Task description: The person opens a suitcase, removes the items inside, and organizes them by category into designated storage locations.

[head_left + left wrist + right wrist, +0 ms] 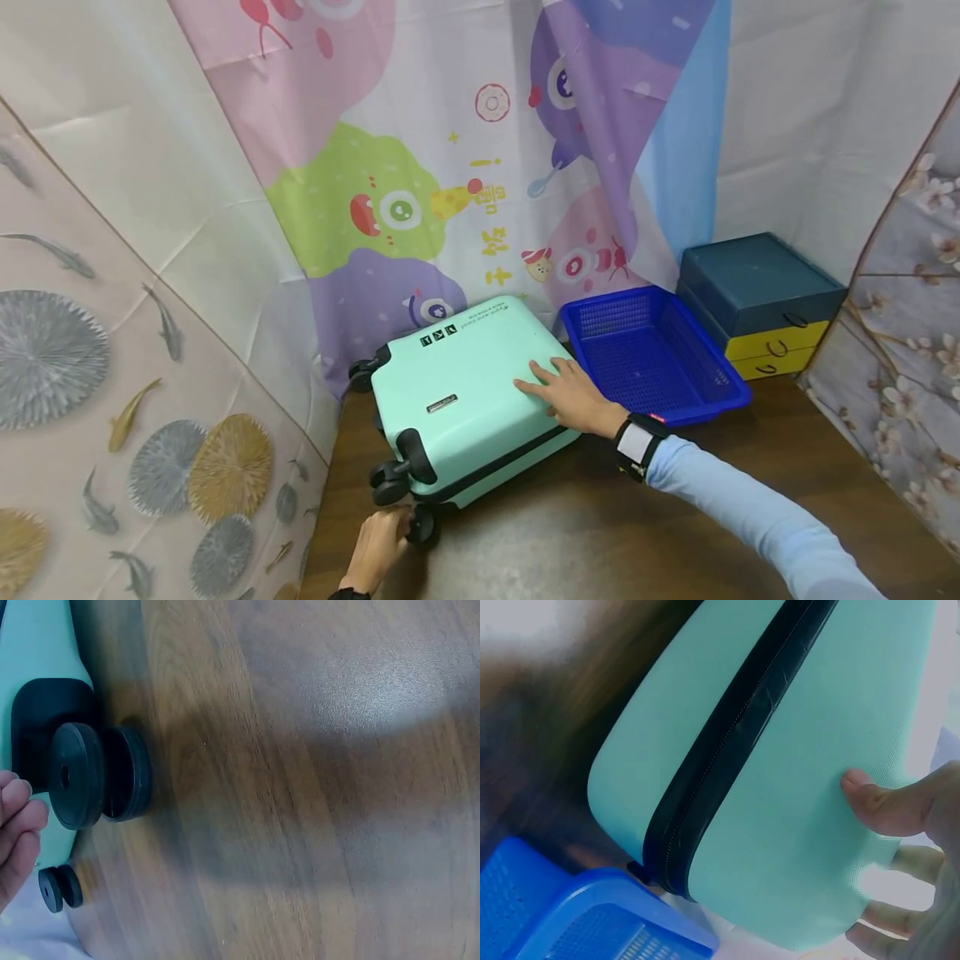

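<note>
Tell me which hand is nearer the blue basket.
Right. The right hand touches the suitcase at the end beside the basket; the left hand is farther off, by a wheel at the suitcase's other end.

Wrist-view edges are cutting off the left hand, right hand and suitcase, whose badge, in the head view, is looking too small to read.
</note>
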`<action>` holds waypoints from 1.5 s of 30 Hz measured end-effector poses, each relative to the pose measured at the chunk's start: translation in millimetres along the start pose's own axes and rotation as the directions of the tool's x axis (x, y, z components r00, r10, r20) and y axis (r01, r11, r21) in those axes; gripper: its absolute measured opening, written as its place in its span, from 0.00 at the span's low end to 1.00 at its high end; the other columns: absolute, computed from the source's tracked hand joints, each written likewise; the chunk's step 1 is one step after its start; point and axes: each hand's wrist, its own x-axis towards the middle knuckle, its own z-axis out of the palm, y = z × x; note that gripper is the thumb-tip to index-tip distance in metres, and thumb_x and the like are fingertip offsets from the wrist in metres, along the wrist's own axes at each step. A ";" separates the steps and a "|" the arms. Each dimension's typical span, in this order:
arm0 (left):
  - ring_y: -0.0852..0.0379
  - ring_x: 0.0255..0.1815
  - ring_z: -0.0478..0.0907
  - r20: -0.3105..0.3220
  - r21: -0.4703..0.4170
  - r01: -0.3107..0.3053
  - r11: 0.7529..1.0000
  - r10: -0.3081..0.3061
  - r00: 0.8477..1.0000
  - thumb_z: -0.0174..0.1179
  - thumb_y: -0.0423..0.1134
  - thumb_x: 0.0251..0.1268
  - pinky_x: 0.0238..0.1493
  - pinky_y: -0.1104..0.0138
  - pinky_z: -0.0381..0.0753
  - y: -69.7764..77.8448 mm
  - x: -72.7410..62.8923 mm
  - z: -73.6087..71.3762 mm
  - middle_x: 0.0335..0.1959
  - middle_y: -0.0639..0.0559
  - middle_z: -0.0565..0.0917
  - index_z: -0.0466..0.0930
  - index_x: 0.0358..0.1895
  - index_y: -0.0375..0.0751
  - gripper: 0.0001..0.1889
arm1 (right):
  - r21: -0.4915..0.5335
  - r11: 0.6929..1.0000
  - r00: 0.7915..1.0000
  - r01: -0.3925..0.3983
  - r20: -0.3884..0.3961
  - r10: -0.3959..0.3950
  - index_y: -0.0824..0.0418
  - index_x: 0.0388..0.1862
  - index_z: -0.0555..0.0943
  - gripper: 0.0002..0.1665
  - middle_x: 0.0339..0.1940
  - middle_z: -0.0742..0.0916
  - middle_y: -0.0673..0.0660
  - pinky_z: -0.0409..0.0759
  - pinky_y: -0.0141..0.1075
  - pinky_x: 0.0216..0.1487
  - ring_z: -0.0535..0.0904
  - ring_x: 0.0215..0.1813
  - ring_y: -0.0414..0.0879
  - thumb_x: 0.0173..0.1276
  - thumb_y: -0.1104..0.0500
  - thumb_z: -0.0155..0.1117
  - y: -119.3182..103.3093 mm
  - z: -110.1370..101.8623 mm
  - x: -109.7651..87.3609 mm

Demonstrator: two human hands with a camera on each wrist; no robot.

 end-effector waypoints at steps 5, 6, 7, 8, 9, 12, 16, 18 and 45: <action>0.68 0.19 0.68 -0.104 0.001 -0.118 0.993 0.117 0.988 0.64 0.16 0.32 0.21 0.66 0.72 3.9 -4.0 9.4 0.18 0.64 0.73 0.79 0.23 0.43 0.17 | 0.053 0.999 1.000 -0.013 0.020 0.012 0.51 0.75 0.68 0.48 0.73 0.69 0.68 0.63 0.64 0.64 0.65 0.68 0.72 0.56 0.63 0.77 6.4 2.5 2.3; 0.68 0.19 0.68 -0.128 0.003 -0.149 0.989 0.148 0.981 0.64 0.16 0.30 0.21 0.66 0.71 6.0 -5.1 11.6 0.17 0.64 0.73 0.78 0.23 0.43 0.17 | 0.074 0.997 1.000 -0.019 0.025 0.018 0.51 0.76 0.67 0.48 0.73 0.68 0.68 0.62 0.64 0.65 0.64 0.69 0.72 0.56 0.64 0.76 8.1 2.9 2.9; 0.68 0.19 0.68 -0.151 0.007 -0.176 0.984 0.175 0.973 0.64 0.16 0.29 0.20 0.67 0.70 8.8 -6.2 13.9 0.17 0.64 0.72 0.77 0.22 0.44 0.18 | 0.091 0.995 0.999 -0.027 0.029 0.025 0.51 0.76 0.67 0.49 0.74 0.67 0.68 0.60 0.64 0.66 0.62 0.70 0.72 0.56 0.66 0.76 10.2 3.5 3.4; 0.68 0.19 0.67 -0.167 0.013 -0.202 0.979 0.201 0.965 0.64 0.17 0.29 0.20 0.68 0.69 12.3 -7.1 16.0 0.17 0.64 0.71 0.76 0.22 0.44 0.18 | 0.103 0.994 0.999 -0.037 0.032 0.034 0.51 0.76 0.67 0.49 0.74 0.67 0.68 0.59 0.64 0.66 0.61 0.71 0.73 0.55 0.67 0.76 12.2 4.2 4.0; 0.68 0.19 0.67 -0.178 0.022 -0.225 0.974 0.226 0.958 0.64 0.17 0.29 0.19 0.68 0.69 16.1 -8.1 17.7 0.17 0.63 0.71 0.76 0.23 0.45 0.18 | 0.106 0.993 0.998 -0.047 0.033 0.044 0.51 0.75 0.68 0.50 0.74 0.67 0.68 0.59 0.65 0.67 0.60 0.71 0.73 0.54 0.68 0.76 14.3 4.7 4.6; 0.67 0.19 0.70 -0.213 0.031 -0.284 0.958 0.284 0.935 0.63 0.19 0.28 0.19 0.69 0.69 26.0 -10.1 23.1 0.18 0.62 0.73 0.77 0.25 0.44 0.18 | 0.088 0.993 0.997 -0.075 0.040 0.072 0.49 0.75 0.69 0.50 0.74 0.67 0.67 0.60 0.65 0.66 0.60 0.71 0.75 0.53 0.68 0.76 19.7 5.3 8.1; 0.67 0.18 0.68 -0.200 -0.003 -0.306 0.952 0.300 0.933 0.66 0.22 0.37 0.18 0.70 0.68 32.4 -10.6 26.4 0.18 0.62 0.73 0.78 0.27 0.44 0.14 | 0.102 0.990 0.995 -0.094 0.047 0.090 0.50 0.75 0.69 0.49 0.73 0.67 0.70 0.63 0.65 0.64 0.61 0.69 0.76 0.54 0.69 0.74 23.0 4.3 12.2; 0.69 0.18 0.65 -0.199 -0.026 -0.301 0.953 0.290 0.936 0.68 0.23 0.40 0.17 0.71 0.66 31.8 -10.4 26.5 0.18 0.63 0.70 0.79 0.27 0.43 0.13 | 0.134 0.986 0.994 -0.100 0.051 0.094 0.52 0.75 0.69 0.48 0.73 0.67 0.71 0.62 0.65 0.64 0.61 0.69 0.77 0.54 0.70 0.73 22.8 3.3 12.4; 0.68 0.18 0.52 -0.075 -0.024 -0.207 0.978 0.205 0.976 0.60 0.24 0.32 0.17 0.70 0.59 -1.3 6.8 9.2 0.17 0.65 0.55 0.57 0.12 0.49 0.20 | 0.251 0.965 0.994 -0.075 0.091 0.054 0.57 0.74 0.68 0.49 0.74 0.62 0.74 0.54 0.67 0.67 0.52 0.69 0.83 0.52 0.79 0.65 28.2 6.7 14.9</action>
